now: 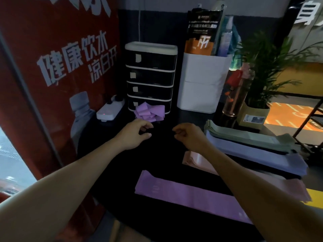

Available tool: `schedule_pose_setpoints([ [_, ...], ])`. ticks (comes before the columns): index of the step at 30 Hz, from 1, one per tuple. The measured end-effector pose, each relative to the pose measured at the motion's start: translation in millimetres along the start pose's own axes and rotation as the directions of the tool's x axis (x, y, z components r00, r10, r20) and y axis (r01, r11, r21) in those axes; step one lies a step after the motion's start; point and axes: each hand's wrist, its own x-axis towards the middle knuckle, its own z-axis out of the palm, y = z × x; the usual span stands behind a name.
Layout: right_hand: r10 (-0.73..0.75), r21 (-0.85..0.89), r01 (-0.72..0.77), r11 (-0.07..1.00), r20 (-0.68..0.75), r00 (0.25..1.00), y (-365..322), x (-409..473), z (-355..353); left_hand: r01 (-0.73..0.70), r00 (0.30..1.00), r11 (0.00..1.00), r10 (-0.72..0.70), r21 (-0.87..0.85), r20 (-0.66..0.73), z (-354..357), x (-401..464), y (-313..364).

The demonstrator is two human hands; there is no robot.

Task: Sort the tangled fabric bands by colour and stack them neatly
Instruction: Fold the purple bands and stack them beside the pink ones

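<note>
**Most colours stacked, one purple tangle left**

While the sorting looks largely done, one heap remains: a tangle of purple bands (148, 112) lies on the dark desk (162, 151) just above the middle of the frame, against the foot of the small black drawer unit (150, 75).

Toward the right of the frame, finished work shows. A green stack (248, 137) lies at the far side, with a pale lilac stack (262, 154) just below it and overlapping its lower edge. Nearer the bottom comes a pink stack (192, 158), partly hidden by the right forearm, and a flat purple band (183, 193) lies lowest, toward the bottom centre. Each pile appears to hold one colour and lies fairly square.

Both hands hover over the desk between the flat stacks and the tangle. The left hand (134, 133) has its fingers loosely curled, thumb apart, holding nothing I can make out; it is near the tangle but not touching it. The right hand (187, 135) has its fingers curled in more tightly, and it too seems empty, though the dim light makes that uncertain.

My judgement: what is left is to pull the purple tangle apart, flatten each band and lay it on the purple one.
</note>
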Motion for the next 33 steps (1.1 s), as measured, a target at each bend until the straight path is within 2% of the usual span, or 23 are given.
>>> schedule_pose_setpoints([
  [4, -0.009, 0.005, 0.009, 1.0, -0.005, 1.0, 5, 45, 17, 0.042, 0.999, 0.999, -0.042, 0.003, -0.026, -2, 24, -27],
  [9, -0.022, -0.018, 0.02, 1.0, -0.078, 0.997, 12, 100, 35, 0.081, 0.994, 0.997, -0.08, 0.01, -0.07, -2, 55, -55],
  [18, 0.058, -0.071, -0.07, 0.995, -0.151, 0.987, 25, 170, 60, 0.138, 0.973, 0.985, -0.116, 0.101, -0.198, 4, 116, -92],
  [23, 0.099, -0.095, -0.109, 0.989, -0.108, 0.989, 32, 185, 74, 0.156, 0.971, 0.979, -0.127, 0.133, -0.205, 12, 132, -106],
  [27, 0.025, -0.117, -0.03, 0.993, -0.047, 0.999, 30, 182, 80, 0.201, 0.974, 0.967, -0.179, 0.156, -0.141, 15, 126, -107],
  [33, -0.054, 0.002, 0.054, 0.999, 0.008, 0.999, 14, 156, 69, 0.193, 0.975, 0.971, -0.174, 0.14, -0.134, 8, 103, -99],
])
